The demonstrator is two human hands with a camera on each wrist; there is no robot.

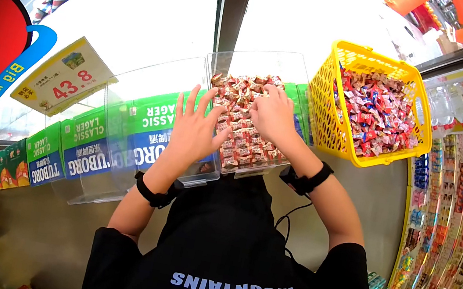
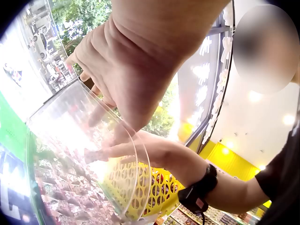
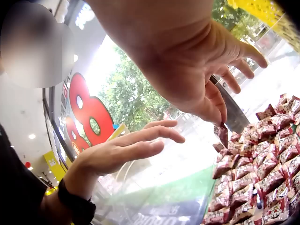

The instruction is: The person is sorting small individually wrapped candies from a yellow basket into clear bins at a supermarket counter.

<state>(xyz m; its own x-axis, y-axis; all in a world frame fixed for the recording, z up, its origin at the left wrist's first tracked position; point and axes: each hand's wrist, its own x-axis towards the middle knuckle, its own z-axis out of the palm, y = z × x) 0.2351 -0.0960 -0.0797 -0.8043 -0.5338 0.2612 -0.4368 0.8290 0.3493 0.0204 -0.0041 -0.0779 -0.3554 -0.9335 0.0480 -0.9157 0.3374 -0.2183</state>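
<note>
A clear plastic bin [image 1: 271, 59] holds rows of small wrapped candies [image 1: 247, 141] in red and cream wrappers. My right hand [image 1: 275, 118] is over the bin's far right part. In the right wrist view its thumb and forefinger pinch one wrapped candy [image 3: 221, 134] by its end, just above the others, while the remaining fingers spread outward. My left hand [image 1: 193, 131] hovers at the bin's left wall with fingers extended and apart, and nothing shows in its grasp. The left wrist view shows it beside the bin's clear edge [image 2: 136, 154].
A yellow basket [image 1: 339, 123] full of red, pink and blue wrapped candies stands right of the bin. On the left are another clear bin [image 1: 113, 185], green and blue beer cartons [image 1: 83, 143] and a price sign [image 1: 66, 78]. Stocked shelves [image 1: 454, 215] line the right; windows lie ahead.
</note>
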